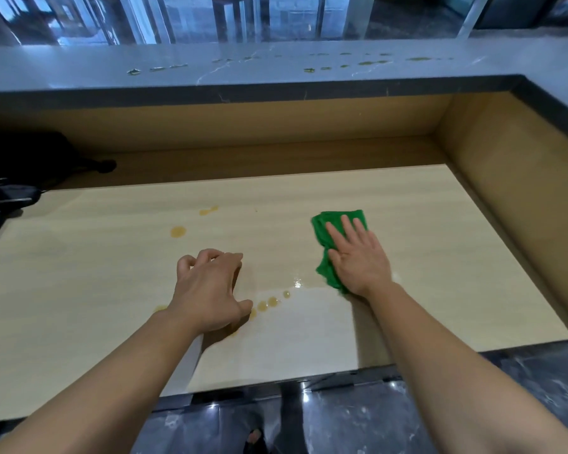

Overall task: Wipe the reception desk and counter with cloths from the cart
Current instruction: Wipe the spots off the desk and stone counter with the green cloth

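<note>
On the pale wood counter [433, 257], right of middle, lies the green cloth [322, 226], bunched and folded. The right hand [358, 257] lies flat on top of it, fingers straight and slightly spread, palm pressing down; the cloth shows beyond the fingertips and along the hand's left edge. Just left of the cloth's near end there is a wet sheen [297, 283] on the wood.

The left hand [210, 290] is near the middle of the counter, well apart from the cloth. It holds nothing: the fingers are bent in a loose arch with their tips toward the surface, and the thumb points right, touching the wood. A short row of amber drops [272, 301] runs from the thumb tip toward the sheen. Farther back sit a round amber spot [178, 231] and a smaller smear [208, 210] (both untouched by either hand).

Behind and above, a grey ledge [79, 70] runs across the view, with more amber-green drops [368, 63] strung along it. At the far left, black items [20, 158] sit in shadow; I cannot tell what they are. Below the near edge is a dark marbled floor [358, 417].
</note>
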### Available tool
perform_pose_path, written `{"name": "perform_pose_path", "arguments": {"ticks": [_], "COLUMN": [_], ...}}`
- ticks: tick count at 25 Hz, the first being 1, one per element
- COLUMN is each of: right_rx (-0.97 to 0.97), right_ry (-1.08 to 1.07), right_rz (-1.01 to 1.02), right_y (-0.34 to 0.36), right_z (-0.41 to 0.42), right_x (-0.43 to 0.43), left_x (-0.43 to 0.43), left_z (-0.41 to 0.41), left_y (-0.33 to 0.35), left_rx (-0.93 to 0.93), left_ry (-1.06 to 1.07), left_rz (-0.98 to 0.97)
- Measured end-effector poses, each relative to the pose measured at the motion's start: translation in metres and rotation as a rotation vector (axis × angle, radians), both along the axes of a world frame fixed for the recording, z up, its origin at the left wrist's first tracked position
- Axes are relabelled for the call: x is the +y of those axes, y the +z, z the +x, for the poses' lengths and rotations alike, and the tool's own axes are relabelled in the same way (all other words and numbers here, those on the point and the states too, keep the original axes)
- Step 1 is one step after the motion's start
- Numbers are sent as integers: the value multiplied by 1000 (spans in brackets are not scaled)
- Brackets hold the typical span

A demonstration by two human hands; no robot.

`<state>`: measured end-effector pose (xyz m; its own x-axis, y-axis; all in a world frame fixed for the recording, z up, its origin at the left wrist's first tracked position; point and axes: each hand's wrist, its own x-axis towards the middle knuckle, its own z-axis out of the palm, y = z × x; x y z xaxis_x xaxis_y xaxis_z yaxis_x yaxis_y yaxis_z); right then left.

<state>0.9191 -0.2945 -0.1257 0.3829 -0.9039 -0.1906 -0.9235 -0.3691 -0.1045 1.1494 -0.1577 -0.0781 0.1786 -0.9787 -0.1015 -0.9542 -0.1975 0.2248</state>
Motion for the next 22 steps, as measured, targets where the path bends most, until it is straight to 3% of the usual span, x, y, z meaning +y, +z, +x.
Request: {"name": "perform_pose_path", "arguments": {"ticks": [4, 8, 15, 19, 22], "right_rx": [3, -69, -38, -65, -56], "right_ry": [-184, -349, 84, 260, 157], "right_rz": [54, 138, 84, 23, -21], "right_y": [7, 13, 1, -2, -1], "right_z": [-51, -1, 117, 76, 14], "right_x": [-5, 17, 108, 96, 77], "left_x": [14, 29, 38, 32, 28], "left_z": [-7, -13, -16, -22, -26], "left_y": [4, -2, -11, -11, -8], "left_rx": [-76, -155, -216, -270, -294], "left_ry": [-80, -105, -44, -24, -16], "left_rz": [70, 143, 193, 272, 320]}}
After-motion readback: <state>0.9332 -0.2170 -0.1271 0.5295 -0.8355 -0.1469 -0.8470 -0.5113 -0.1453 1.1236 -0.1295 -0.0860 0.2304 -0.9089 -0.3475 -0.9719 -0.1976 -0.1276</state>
